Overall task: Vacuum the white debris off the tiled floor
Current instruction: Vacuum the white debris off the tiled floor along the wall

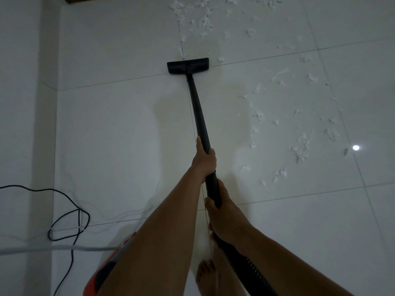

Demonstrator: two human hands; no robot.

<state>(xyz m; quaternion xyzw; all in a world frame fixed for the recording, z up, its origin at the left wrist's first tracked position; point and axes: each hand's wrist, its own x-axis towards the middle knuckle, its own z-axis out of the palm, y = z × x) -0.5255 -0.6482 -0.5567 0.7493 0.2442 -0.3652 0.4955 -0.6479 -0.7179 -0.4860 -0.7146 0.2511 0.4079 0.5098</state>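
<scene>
black vacuum wand [199,116] gripped by left hand [204,160], right hand [224,214], white debris [299,146] beside

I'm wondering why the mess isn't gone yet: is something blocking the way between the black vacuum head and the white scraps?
Nothing visible does. The flat black vacuum head, on its black wand, lies on bare white tiled floor, with the nearest white scraps right at its front edge. The black cord lies well behind, lower left.
</scene>
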